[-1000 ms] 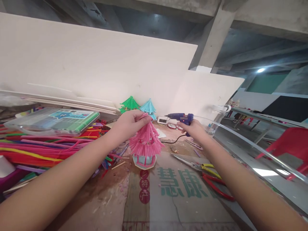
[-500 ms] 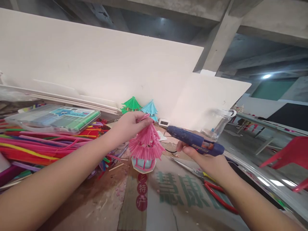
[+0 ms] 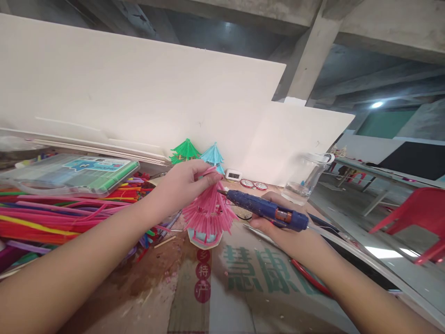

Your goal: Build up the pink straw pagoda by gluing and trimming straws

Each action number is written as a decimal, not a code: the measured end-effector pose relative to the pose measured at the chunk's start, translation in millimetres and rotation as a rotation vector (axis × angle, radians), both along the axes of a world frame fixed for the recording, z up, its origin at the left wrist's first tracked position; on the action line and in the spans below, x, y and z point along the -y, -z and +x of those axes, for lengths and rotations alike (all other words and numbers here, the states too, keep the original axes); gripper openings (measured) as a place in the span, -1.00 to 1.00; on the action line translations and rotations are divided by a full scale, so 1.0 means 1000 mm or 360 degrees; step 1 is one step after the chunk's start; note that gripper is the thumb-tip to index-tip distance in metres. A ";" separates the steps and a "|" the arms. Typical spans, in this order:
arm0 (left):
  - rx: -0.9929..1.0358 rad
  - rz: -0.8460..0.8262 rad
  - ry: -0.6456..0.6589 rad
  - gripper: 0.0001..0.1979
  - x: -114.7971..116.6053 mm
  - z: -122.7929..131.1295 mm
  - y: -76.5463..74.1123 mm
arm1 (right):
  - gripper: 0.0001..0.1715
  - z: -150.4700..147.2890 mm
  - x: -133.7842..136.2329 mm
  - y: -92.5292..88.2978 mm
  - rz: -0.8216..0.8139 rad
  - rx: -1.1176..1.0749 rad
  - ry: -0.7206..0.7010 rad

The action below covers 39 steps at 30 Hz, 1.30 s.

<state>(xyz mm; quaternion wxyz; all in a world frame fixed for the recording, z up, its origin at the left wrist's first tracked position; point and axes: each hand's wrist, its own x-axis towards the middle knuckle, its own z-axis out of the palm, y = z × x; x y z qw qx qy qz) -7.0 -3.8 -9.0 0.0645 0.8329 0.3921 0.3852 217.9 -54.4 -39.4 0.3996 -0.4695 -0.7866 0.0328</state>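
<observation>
A small pavilion model (image 3: 208,218) with a two-tiered pink pipe-cleaner roof stands on the cardboard. The fingers of my left hand (image 3: 193,181) pinch the pink tip of its roof. In my right hand (image 3: 278,227) is a dark blue hot glue gun (image 3: 266,206), pointing left. Its nozzle is at the upper roof, just below my left fingertips; whether it touches is hard to tell. Red-handled scissors (image 3: 309,278) lie under my right forearm, partly hidden by it.
Bundles of coloured pipe cleaners (image 3: 62,215) lie at left under a clear plastic case (image 3: 76,174). Behind stand a green roofed model (image 3: 186,150), a light blue one (image 3: 212,155) and a small white clock (image 3: 233,175). A clear jug (image 3: 304,178) is at right.
My right hand has brought the glue gun left, its nozzle now at the pink roof. My left hand keeps its pinch on the roof tip. The view has shifted slightly.
</observation>
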 end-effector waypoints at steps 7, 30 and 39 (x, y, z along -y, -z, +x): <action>0.0001 -0.0002 -0.0027 -0.63 0.000 -0.001 -0.001 | -0.68 -0.001 0.000 -0.001 -0.0080 -0.0020 0.0029; 0.0003 0.0001 -0.0015 -0.64 0.002 0.003 -0.001 | -0.74 -0.004 0.006 -0.004 0.0003 0.0048 0.0111; 0.0035 -0.0120 0.0053 -0.63 0.001 0.000 -0.003 | -0.74 -0.004 0.007 -0.005 -0.0058 0.0088 0.0182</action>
